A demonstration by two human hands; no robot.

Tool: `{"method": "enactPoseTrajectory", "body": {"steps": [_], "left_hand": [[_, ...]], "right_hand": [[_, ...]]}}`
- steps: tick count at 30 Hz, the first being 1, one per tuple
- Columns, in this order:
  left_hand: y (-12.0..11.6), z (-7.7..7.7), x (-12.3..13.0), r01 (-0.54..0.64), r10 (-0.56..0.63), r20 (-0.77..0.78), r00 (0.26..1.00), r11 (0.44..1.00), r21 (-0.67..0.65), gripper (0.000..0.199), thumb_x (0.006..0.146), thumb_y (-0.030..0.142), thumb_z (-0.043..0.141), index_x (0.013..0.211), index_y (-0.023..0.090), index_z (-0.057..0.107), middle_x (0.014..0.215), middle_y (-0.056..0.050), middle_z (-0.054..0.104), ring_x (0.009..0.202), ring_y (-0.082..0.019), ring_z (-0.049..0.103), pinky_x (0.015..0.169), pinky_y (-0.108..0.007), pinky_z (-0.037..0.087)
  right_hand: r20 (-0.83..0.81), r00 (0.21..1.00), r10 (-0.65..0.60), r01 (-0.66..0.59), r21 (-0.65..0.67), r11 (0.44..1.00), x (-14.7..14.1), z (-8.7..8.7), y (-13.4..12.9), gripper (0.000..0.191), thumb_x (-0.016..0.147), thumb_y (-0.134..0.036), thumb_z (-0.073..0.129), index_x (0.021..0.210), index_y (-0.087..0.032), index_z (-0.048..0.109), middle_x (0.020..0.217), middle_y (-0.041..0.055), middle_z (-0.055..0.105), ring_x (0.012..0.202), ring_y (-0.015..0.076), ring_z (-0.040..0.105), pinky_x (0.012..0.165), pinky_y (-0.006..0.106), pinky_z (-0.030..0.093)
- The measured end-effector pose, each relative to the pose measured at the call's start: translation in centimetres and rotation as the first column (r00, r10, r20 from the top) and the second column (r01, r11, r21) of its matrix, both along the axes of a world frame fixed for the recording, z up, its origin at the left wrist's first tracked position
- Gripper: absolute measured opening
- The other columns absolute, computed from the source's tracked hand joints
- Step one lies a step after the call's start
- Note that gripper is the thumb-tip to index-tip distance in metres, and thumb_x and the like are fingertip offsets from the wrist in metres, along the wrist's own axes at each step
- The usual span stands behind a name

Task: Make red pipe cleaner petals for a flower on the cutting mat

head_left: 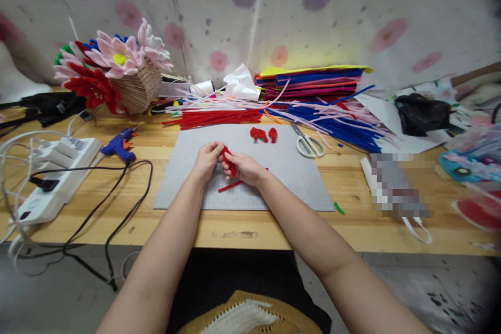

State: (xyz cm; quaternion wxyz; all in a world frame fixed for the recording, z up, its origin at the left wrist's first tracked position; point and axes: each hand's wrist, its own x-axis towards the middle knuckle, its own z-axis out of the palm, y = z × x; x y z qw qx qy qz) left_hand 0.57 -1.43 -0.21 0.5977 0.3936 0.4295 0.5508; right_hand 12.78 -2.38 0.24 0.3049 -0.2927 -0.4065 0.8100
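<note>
Red, fuzzy and velvety, a small elongated piece of chenille (pixel 229 162) sits between the two hands, just above the mat. The right hand (pixel 243 167) curls its thumb and fingers around it, while the left hand (pixel 210 158) pinches narrowly at its upper end. Just below the hands lies a thin, straight red chenille strip (pixel 230 186), partly covered by the right hand. Beyond the hands, slightly to their right, rest rounded, curled red fuzzy pieces (pixel 259 134). All these lie on or over a flat grey cutting mat (pixel 297 188) printed with a fine grid.

Farther right of the hands, scissors with pale looped handles (pixel 309 147) overlap the mat's edge. Past the mat stretches a dense row of straight red chenille stems (pixel 223 119), with bristly blue stems (pixel 336 125) to its right. Left of the hands, a blue plastic glue gun (pixel 119 146) lies on the smooth, grained wooden table (pixel 156 141); beyond it, soft pink-petalled flowers (pixel 117 55) fill a ribbed, straw-coloured basket (pixel 139 88).
</note>
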Motion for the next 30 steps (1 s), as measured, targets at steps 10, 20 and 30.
{"method": "enactPoseTrajectory", "body": {"steps": [10,20,30], "left_hand": [[-0.1,0.1,0.7,-0.078,0.079,-0.127,0.989,0.997,0.017,0.028,0.059,0.038,0.067,0.064,0.013,0.055,0.045,0.003,0.052,0.039,-0.008,0.047,0.043,-0.021,0.038],[-0.1,0.1,0.5,-0.255,0.438,-0.522,0.732,0.886,0.386,0.011,0.064,0.023,0.058,0.057,0.016,0.055,0.059,0.002,0.051,0.058,-0.010,0.047,0.059,-0.023,0.038],[0.5,-0.2,-0.3,-0.170,0.248,-0.465,0.850,0.964,0.203,0.013,0.066,0.029,0.056,0.061,0.017,0.052,0.056,0.003,0.050,0.052,-0.009,0.043,0.055,-0.023,0.035]], "right_hand": [[0.273,0.929,-0.250,0.174,0.275,0.946,-1.0,-1.0,0.3,0.019,0.086,-0.029,0.036,0.070,-0.018,0.040,0.047,-0.0091,0.037,0.034,0.0036,0.035,0.037,0.017,0.038],[0.321,0.925,-0.205,0.067,0.394,0.917,-1.1,-1.3,0.3,0.022,0.087,-0.028,0.034,0.069,-0.018,0.040,0.049,-0.0060,0.047,0.037,0.0062,0.048,0.040,0.018,0.041],[0.379,0.902,-0.209,0.053,0.383,0.922,-0.7,-1.7,0.4,0.020,0.086,-0.028,0.035,0.070,-0.018,0.043,0.050,-0.0063,0.044,0.039,0.0054,0.044,0.040,0.018,0.042]]}}
